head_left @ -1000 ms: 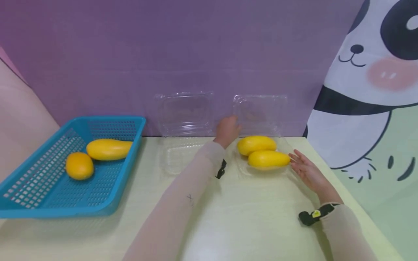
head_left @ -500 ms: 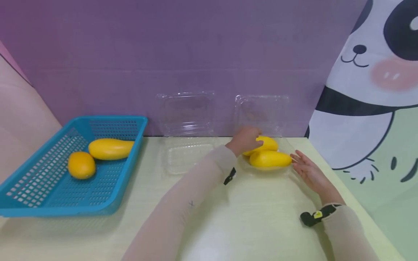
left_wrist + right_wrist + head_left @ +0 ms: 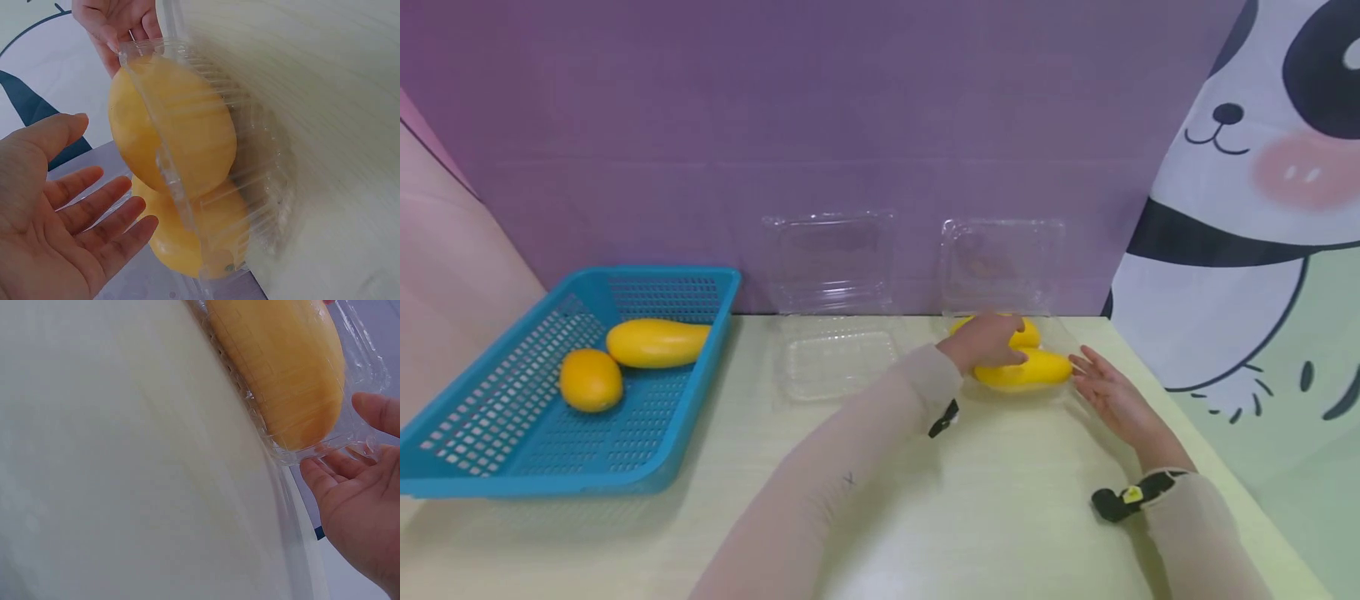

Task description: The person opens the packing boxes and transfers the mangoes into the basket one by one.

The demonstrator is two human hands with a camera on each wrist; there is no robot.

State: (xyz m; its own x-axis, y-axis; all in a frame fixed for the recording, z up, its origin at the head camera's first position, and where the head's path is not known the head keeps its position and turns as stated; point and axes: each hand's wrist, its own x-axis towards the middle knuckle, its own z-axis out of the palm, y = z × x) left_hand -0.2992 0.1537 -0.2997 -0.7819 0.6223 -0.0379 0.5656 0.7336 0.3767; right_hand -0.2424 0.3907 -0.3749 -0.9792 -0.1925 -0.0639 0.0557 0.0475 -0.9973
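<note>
Two yellow oblong fruits, a front one (image 3: 1037,371) and a back one (image 3: 1028,333), lie side by side in a clear plastic clamshell box (image 3: 275,181). The box's raised lid (image 3: 1002,262) leans at the purple backdrop. My left hand (image 3: 987,340) hovers over their left ends, partly hiding both; in the left wrist view its fingers are extended and spread, fingertips close to the fruits. At the box's right end is my right hand (image 3: 1116,404), fingers loosely extended. In the right wrist view its fingertips are right at the box rim, the thumb apart above.
A second clear clamshell box (image 3: 842,367) sits open to the left, its lid (image 3: 831,258) up against the backdrop (image 3: 850,100). Farther left, a blue perforated basket (image 3: 550,483) holds an oblong yellow fruit (image 3: 657,343) and a rounder-looking orange-yellow one (image 3: 591,381).
My left hand has moved right, from between the two boxes to over the fruits in the right box. My right hand has stayed at the box's right end.
</note>
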